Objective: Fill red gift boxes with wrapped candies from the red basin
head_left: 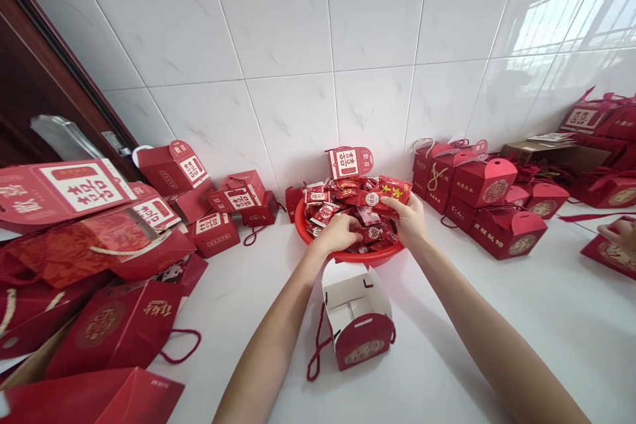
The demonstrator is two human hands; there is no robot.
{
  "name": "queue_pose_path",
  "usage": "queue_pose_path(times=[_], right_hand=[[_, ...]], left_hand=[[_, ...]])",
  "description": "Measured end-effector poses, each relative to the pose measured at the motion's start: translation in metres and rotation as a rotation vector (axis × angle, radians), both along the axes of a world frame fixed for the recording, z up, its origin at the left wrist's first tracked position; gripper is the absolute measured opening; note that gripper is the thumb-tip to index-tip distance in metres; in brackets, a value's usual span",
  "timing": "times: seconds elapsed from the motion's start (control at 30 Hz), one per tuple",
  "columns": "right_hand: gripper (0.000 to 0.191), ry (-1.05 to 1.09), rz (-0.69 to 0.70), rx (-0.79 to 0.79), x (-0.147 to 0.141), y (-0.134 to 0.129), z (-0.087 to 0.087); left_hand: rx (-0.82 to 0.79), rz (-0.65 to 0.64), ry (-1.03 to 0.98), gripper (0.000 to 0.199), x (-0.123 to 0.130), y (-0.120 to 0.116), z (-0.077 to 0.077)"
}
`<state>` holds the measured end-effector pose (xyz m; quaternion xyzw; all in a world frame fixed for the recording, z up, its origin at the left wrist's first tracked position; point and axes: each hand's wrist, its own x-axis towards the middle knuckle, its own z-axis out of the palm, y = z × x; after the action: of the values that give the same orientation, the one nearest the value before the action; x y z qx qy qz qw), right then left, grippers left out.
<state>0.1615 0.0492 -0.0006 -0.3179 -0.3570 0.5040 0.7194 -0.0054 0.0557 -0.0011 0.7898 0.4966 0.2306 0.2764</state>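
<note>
A red basin (368, 257) full of red-wrapped sweets (324, 213) stands against the tiled wall. Over its right side, my right hand (408, 217) holds a red and yellow packet (395, 188). My left hand (342, 233) is down among the sweets at the front, its fingers curled; whatever they hold is hidden. In front of the basin sits a small open red box (364, 342) with a white inside and a dark red cord (318, 361) hanging at its left. Its inside shows no sweets.
Red gift boxes (116, 324) are piled at the left. More closed boxes (507, 232) are stacked right of the basin and at the far right. Another person's hand (620, 235) touches a red box at the right edge. A red box (350, 163) stands behind the basin.
</note>
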Motion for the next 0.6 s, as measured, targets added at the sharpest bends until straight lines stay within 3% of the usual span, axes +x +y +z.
queue_pose_path(times=[0.33,0.6], right_hand=[[0.036,-0.017,0.002,0.024,0.0006,0.0001,0.0002],[0.036,-0.034,-0.025,0.019,0.0005,0.0014,-0.0002]], left_hand=[[-0.069,0.003,-0.406,0.025,-0.0047,0.0032,-0.0055],[-0.095,0.192,-0.864,0.036,-0.0073,0.0018,-0.0035]])
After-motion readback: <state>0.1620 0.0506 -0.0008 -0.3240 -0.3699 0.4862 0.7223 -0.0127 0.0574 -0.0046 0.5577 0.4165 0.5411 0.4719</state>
